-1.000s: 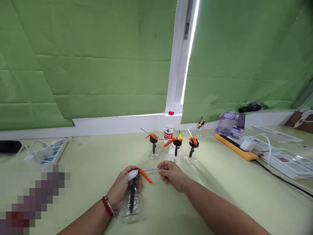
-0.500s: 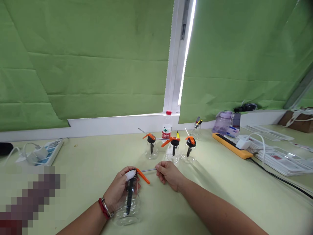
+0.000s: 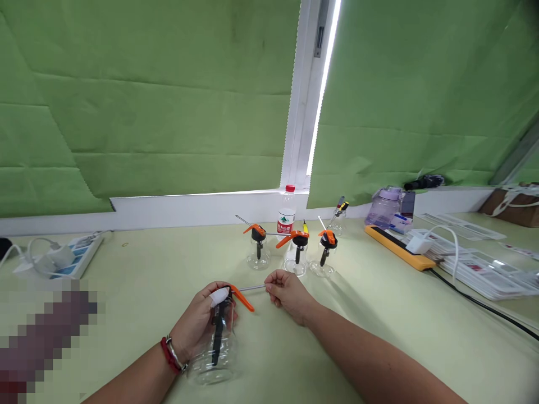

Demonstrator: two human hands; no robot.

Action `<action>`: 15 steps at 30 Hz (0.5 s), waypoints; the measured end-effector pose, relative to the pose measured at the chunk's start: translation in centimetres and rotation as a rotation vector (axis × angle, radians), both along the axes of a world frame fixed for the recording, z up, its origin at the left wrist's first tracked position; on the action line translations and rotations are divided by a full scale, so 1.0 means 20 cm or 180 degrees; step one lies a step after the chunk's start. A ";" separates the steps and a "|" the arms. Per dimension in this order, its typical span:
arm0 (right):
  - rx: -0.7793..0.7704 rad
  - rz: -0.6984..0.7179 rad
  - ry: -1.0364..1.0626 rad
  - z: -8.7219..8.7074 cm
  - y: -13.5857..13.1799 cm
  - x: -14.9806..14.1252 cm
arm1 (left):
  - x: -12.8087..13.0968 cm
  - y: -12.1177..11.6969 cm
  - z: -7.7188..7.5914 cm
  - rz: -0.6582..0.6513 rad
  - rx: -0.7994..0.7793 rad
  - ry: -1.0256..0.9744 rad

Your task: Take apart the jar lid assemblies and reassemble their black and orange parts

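My left hand point(image 3: 197, 320) is wrapped round the neck of a clear bottle point(image 3: 213, 365), which leans slightly on the table. Its black-and-orange top has an orange lever point(image 3: 244, 298) pointing right, and a dark stem hangs down inside. A thin metal rod point(image 3: 250, 288) runs out sideways from the top. My right hand point(image 3: 290, 294) pinches the rod's far end between thumb and fingers. White tape covers part of my left thumb. Behind my hands stand three similar bottles with black-and-orange tops: a left one point(image 3: 258, 258), a middle one point(image 3: 296, 264) and a right one point(image 3: 323, 268).
A red-capped water bottle point(image 3: 287, 216) and a glass jar of screwdrivers point(image 3: 338, 224) stand by the wall. To the right are a purple bottle point(image 3: 382, 207), an orange power strip point(image 3: 398, 247) and stacked white frames point(image 3: 475, 275). A white power strip point(image 3: 86, 258) lies left.
The whole view has shifted slightly, so everything sits a little higher or further left. Both hands keep the same hold on the bottle and rod.
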State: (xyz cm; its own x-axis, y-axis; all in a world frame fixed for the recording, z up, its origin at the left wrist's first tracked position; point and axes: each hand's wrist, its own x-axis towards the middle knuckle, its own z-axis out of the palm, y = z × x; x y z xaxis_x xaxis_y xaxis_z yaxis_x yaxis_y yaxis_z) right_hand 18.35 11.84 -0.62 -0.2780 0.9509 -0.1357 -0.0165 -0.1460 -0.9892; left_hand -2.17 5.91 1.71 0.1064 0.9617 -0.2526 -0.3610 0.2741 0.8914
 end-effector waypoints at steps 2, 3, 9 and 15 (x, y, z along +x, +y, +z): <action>0.0120 -0.0042 -0.0043 -0.01 0.00 0.01 | 0.00 0.00 0.00 0.0021 0.0004 0.0014; 0.0177 -0.0049 -0.0131 -0.01 0.00 0.01 | 0.00 0.00 0.01 0.0040 0.0003 0.0024; 0.1107 0.0323 -0.1681 0.00 -0.03 0.02 | -0.01 -0.01 0.02 0.0415 0.0044 -0.0068; 0.2036 0.0724 -0.2457 0.02 -0.07 -0.04 | -0.02 -0.01 0.03 0.0371 0.0096 -0.0130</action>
